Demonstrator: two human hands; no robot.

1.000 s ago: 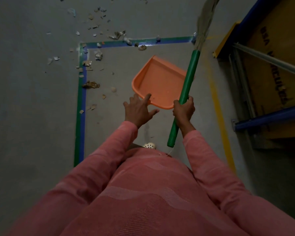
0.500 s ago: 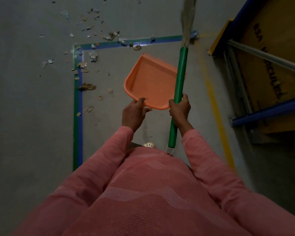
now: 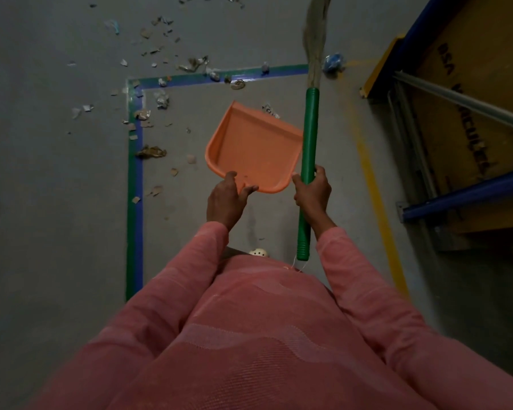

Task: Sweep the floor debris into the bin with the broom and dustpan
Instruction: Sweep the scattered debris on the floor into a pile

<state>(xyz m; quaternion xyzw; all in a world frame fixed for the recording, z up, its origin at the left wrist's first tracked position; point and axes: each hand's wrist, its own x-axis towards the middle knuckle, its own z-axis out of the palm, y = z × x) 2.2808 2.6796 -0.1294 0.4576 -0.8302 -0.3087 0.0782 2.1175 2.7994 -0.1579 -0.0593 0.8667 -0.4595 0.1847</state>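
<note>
While right grip (image 3: pixel 313 193) clasps broom (image 3: pixel 310 134), dustpan (image 3: pixel 255 149) juts beyond left grip (image 3: pixel 227 200).

1. The brown board (image 3: pixel 468 119) on the right carries one line of dark printed capitals running down its face; the first letters look like "BSA", with a "V" next.
2. A grey metal bar (image 3: pixel 462 100) crosses that line and hides its middle letters; the letters lower down are too blurred to read.
3. A white paper scrap (image 3: pixel 270 110) on the floor (image 3: pixel 57 202) shows dark marks; these are too small to read.
</note>
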